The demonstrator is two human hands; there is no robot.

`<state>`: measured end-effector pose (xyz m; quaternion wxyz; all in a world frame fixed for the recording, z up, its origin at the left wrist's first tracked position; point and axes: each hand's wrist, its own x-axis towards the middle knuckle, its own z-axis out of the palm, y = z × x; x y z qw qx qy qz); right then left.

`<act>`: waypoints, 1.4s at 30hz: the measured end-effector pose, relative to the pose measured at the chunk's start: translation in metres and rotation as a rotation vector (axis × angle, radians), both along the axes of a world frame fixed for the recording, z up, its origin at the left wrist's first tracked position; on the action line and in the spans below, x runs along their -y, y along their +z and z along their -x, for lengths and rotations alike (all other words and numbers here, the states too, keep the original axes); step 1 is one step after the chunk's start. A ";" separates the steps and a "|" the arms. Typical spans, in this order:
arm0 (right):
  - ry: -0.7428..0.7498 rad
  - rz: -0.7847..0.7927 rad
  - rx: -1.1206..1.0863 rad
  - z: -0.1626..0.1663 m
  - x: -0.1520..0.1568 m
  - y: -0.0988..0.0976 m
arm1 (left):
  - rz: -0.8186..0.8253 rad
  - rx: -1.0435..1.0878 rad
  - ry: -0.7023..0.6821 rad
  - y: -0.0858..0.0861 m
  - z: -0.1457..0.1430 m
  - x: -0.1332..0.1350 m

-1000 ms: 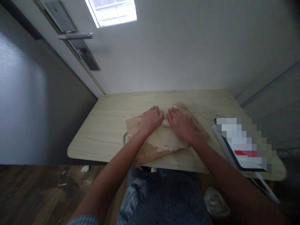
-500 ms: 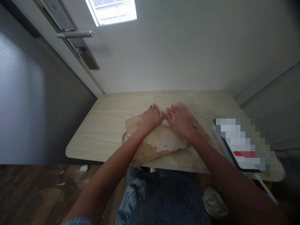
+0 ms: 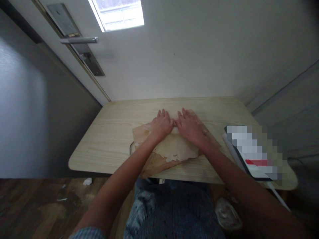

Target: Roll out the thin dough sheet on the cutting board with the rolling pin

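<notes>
A thin pale sheet with a ragged near edge, perhaps dough, lies on a brown wooden board. My left hand rests palm down on the far part of the sheet, fingers stretched forward. Beside it, my right hand lies flat the same way, its fingers spread a little. The thumbs nearly meet in the middle. A pale raised fold or roll shows between the hands; the rest of it is hidden under them. Neither hand grasps anything that I can see.
The board, with a metal loop handle, sits on a light wooden table. At the right lies a tablet-like device, partly blurred out, with a white cable. Behind the table stands a white door with a lever handle.
My hands stay on the sheet, and their fingers now reach slightly farther forward and look more spread. The view has shifted a little.
</notes>
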<state>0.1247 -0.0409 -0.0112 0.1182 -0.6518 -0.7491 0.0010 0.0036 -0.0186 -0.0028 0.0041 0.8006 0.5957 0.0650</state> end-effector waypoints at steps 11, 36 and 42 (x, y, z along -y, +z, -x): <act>0.012 -0.002 -0.001 0.005 0.016 -0.004 | -0.044 -0.017 -0.030 -0.005 0.004 0.017; 0.043 -0.131 -0.020 0.016 0.060 -0.013 | -0.145 0.019 -0.141 -0.016 0.015 0.059; -0.001 0.020 0.012 0.005 -0.003 0.003 | -0.001 0.001 -0.036 -0.001 -0.008 -0.002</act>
